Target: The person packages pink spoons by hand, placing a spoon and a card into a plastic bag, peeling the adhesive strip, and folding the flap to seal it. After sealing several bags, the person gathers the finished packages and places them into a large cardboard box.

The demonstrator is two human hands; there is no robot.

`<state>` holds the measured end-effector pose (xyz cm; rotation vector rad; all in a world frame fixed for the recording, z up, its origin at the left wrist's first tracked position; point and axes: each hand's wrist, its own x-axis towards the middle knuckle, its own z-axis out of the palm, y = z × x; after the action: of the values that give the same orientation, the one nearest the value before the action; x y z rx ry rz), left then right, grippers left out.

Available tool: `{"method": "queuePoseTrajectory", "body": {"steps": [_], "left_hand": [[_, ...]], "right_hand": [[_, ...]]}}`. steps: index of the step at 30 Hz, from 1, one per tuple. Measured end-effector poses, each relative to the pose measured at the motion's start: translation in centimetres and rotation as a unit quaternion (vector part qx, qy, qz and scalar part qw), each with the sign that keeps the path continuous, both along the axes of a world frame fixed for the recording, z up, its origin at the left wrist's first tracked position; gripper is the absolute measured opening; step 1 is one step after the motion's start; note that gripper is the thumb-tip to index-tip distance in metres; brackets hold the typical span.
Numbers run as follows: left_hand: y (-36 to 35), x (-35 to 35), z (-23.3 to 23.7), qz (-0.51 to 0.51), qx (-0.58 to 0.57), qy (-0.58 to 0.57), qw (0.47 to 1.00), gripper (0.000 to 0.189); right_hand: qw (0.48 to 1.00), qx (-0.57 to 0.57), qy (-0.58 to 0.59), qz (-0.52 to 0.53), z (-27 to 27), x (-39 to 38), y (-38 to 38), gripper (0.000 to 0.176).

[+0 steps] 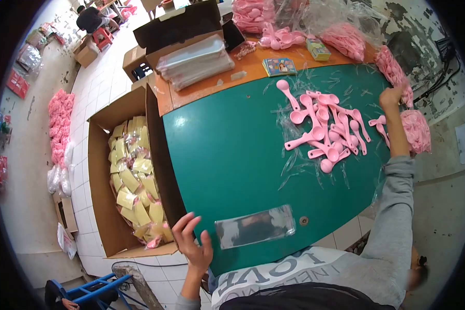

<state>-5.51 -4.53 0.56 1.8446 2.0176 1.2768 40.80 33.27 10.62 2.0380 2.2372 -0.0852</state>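
My left hand (194, 242) is raised at the table's near left corner, fingers apart, holding nothing. Close to it, a clear plastic bag (256, 227) lies flat on the green table top (217, 155). My right hand (391, 98) reaches to the far right edge, its fingers closed at a bagged pack of pink spoons (389, 66); the grip is partly hidden. Another pink pack (416, 132) sits just below that hand. Loose pink measuring spoons (320, 116) are heaped on the table's right half, with thin clear plastic scraps (287, 173) around them.
A carton (99, 181) of yellow-carded packets stands left of the table. Along the back are a stack of clear bags (196, 62), colourful cards (279, 67), a small yellow-green box (318, 49) and more pink bundles (253, 15). A person (90, 19) sits far off; blue metal bars (98, 289) stand lower left.
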Motion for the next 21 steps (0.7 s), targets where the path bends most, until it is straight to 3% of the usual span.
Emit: {"method": "queuePoseTrajectory", "body": {"steps": [1,2,3,4,5,6,11,17,21], "left_hand": [[1.3,0.5,1.0,-0.029,0.024,0.031,0.999,0.024],[2.6,1.1,1.8,-0.078,0.005,0.044,0.996,0.024],[3.4,1.9,2.3,-0.129,-0.021,0.055,0.990,0.025],[4.6,3.0,2.2,-0.185,-0.057,0.040,0.980,0.023],[5.8,4.2,1.9,-0.239,-0.090,0.025,0.967,0.022],[6.6,5.2,1.5,-0.274,-0.094,0.038,0.956,0.026],[7.0,7.5,-0.9,-0.340,-0.132,0.120,0.923,0.039],[7.6,7.0,-1.3,-0.355,-0.147,-0.007,0.923,0.030],[8.0,6.2,-0.9,-0.322,-0.171,-0.073,0.928,0.020]], "right_hand": [[0.987,-0.001,-0.157,0.036,-0.3,-2.5,-2.0,0.038],[0.991,0.021,-0.102,0.085,0.0,-5.5,-3.9,0.032],[0.940,0.069,0.271,0.198,-1.5,-6.7,-5.0,0.025],[0.926,0.011,0.328,0.187,-2.7,-9.8,-6.5,0.017],[0.898,0.056,0.233,0.368,-4.5,-11.7,-7.4,0.020],[0.890,0.021,0.217,0.401,-4.8,-14.5,-9.2,0.023],[0.891,0.068,0.127,0.430,-10.4,-17.4,-11.8,0.028],[0.892,0.128,0.071,0.428,-8.7,-17.3,-12.7,0.020],[0.870,0.274,0.259,0.319,-4.7,-16.6,-14.0,0.016]]}}
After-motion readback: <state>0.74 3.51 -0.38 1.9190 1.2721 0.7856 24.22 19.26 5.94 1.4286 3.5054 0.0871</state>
